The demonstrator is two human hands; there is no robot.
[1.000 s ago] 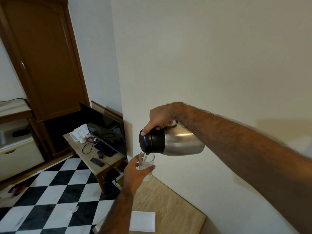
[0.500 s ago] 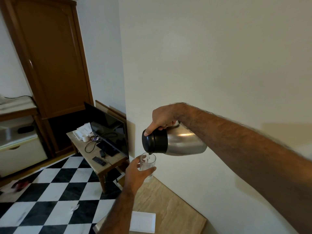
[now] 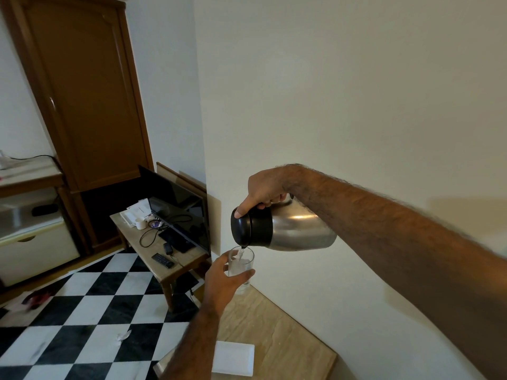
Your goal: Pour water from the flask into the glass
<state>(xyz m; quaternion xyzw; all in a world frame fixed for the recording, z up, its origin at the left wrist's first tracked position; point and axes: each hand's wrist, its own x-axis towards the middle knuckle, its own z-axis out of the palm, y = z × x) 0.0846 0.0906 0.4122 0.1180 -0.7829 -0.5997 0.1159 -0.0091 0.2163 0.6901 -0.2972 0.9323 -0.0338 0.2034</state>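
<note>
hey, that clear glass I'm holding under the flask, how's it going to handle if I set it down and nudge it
The glass looks tall and narrow, so a nudge near the rim may tip it. It is thin, clear and probably fragile. Water from the flask is adding weight low down, which should steady it, though its smooth wall may feel slippery in your left hand.

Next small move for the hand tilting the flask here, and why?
Probably hold the tilt a little longer, then ease it upright. The right hand has the flask tipped with a thin stream falling into the glass, which the left hand holds and which looks only partly filled.
</note>
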